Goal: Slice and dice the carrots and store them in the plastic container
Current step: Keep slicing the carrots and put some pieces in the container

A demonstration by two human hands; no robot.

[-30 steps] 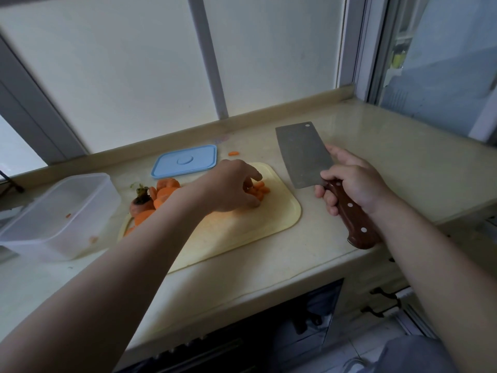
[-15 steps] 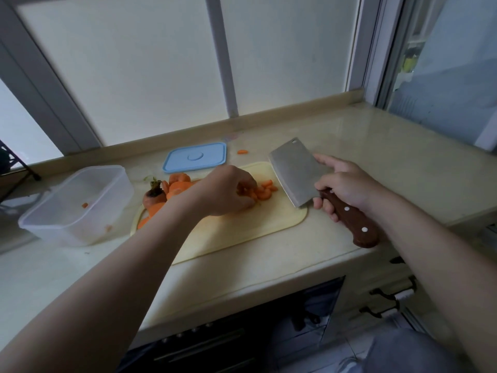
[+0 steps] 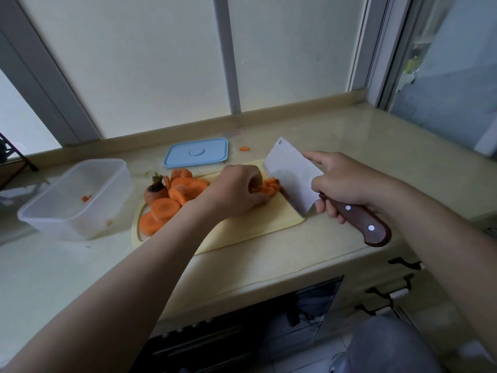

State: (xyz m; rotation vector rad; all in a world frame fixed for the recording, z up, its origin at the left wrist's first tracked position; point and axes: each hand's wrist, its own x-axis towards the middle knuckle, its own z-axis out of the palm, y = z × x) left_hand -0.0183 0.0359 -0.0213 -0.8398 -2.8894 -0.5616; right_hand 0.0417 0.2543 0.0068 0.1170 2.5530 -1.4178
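Note:
A pale yellow cutting board [image 3: 242, 230] lies on the counter. Round carrot slices [image 3: 172, 200] and a carrot top with its stem [image 3: 155, 190] are piled at the board's left end. My left hand [image 3: 236, 191] is curled over small cut carrot pieces [image 3: 269, 187] near the board's middle. My right hand [image 3: 347, 184] grips the wooden handle of a cleaver [image 3: 293, 176], forefinger laid along the blade's back. The blade's edge rests on the board just right of the pieces. A clear plastic container [image 3: 75, 200] stands at the left with a few carrot bits inside.
The container's blue lid [image 3: 197, 152] lies behind the board, and one stray carrot piece [image 3: 244, 149] sits on the counter beside it. A window wall runs close behind. The counter's front edge [image 3: 269, 281] is near, with an oven and drawer handles below.
The cleaver has swung from lying flat off to the right to standing edge-down on the board beside the carrot pieces. My left hand has stayed on the pieces.

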